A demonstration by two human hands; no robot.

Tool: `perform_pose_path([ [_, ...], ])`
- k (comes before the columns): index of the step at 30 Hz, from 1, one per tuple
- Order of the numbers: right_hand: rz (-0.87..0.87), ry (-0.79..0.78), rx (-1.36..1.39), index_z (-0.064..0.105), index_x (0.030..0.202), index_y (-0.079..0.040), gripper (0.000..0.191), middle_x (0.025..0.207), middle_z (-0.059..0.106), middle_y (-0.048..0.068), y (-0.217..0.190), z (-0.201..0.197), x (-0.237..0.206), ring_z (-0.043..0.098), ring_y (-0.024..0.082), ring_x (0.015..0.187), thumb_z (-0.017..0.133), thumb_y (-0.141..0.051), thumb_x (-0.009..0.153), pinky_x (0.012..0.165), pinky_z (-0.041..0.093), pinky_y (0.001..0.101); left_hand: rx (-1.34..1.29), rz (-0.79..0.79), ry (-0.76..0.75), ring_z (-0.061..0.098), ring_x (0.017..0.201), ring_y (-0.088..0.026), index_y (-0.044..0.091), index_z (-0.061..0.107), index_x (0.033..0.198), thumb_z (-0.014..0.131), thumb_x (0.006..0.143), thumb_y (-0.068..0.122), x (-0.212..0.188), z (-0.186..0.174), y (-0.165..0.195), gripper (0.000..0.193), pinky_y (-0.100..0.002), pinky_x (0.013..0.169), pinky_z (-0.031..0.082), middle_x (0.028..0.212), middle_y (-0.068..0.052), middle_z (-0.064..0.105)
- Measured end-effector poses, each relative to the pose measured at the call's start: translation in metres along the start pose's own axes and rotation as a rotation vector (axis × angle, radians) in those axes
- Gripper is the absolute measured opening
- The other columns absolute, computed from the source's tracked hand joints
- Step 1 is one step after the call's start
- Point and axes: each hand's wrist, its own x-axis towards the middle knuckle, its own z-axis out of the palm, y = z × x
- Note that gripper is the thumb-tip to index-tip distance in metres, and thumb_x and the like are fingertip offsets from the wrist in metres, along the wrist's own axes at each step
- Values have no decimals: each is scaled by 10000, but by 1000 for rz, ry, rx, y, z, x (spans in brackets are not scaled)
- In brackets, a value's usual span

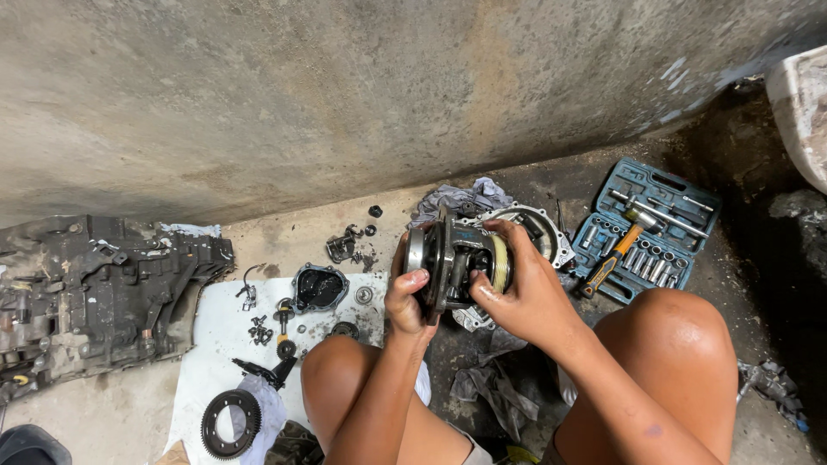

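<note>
Person squats on the floor, bare knees at bottom of view; both hands raised between the knees, holding one part. Left hand (408,300): fingers curled shut around the left rim of a round metal differential housing (455,256), thumb laid across its near edge. Right hand (521,293): fingers closed over the top and right side of the same housing, next to a pale yellowish ring on its right end; fingertips hidden behind the part. Housing is held clear of the floor, axis roughly level; its inner parts are dark and hard to make out. Under the hands: crumpled grey rag (493,387) on stained floor. Left of the knees: white sheet (220,344) carrying a large ring gear (230,423), small bolts, a dark oval cover (319,288). Far left: big greasy gearbox casing (95,293), cut off by the frame edge. Behind the housing: a round alloy cover (538,228), mostly hidden. Right: open blue socket set (650,228), an orange-handled hammer (613,257) lying across it. Beyond: bare concrete wall (388,95).
</note>
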Motion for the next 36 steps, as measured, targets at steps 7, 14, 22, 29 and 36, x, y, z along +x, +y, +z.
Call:
perform_pose_path([
  [7, 302, -41, 116, 578, 1290, -31, 435, 1071, 728, 135, 3, 4, -1, 644, 205, 849, 678, -186, 896, 770, 525, 322, 85, -1, 7, 648, 1070, -259, -41, 514, 1406, 606, 688, 193, -2, 1, 3, 760, -353, 978, 531, 1188, -162, 636],
  [14, 96, -19, 235, 598, 1266, 1, 419, 1140, 723, 139, 13, 7, -1, 651, 163, 1085, 708, -163, 896, 935, 504, 298, 73, 19, -18, 653, 1060, -250, -47, 528, 1386, 616, 724, 204, -1, -2, 5, 714, -345, 955, 535, 1181, -158, 640],
  [22, 48, -20, 94, 582, 1289, -3, 568, 1164, 705, 184, 4, 5, -2, 686, 241, 1121, 691, -117, 743, 989, 497, 353, -20, -8, 15, 657, 1070, -247, -56, 529, 1398, 592, 738, 159, -1, -6, 4, 697, -348, 989, 530, 1196, -165, 649],
  [29, 204, 2, 105, 586, 1267, -21, 442, 1127, 722, 174, 6, 11, -3, 726, 231, 1027, 654, -155, 850, 911, 531, 342, 47, -9, 29, 656, 1066, -254, -49, 529, 1392, 593, 714, 178, -2, -3, 6, 718, -348, 989, 530, 1188, -161, 650],
  [36, 243, -21, 130, 598, 1260, -6, 432, 1140, 731, 166, 15, 10, 1, 692, 283, 1009, 665, -188, 874, 884, 521, 362, 79, -10, 25, 659, 1069, -253, -28, 525, 1388, 611, 700, 169, -1, -6, 2, 721, -349, 967, 540, 1191, -142, 642],
])
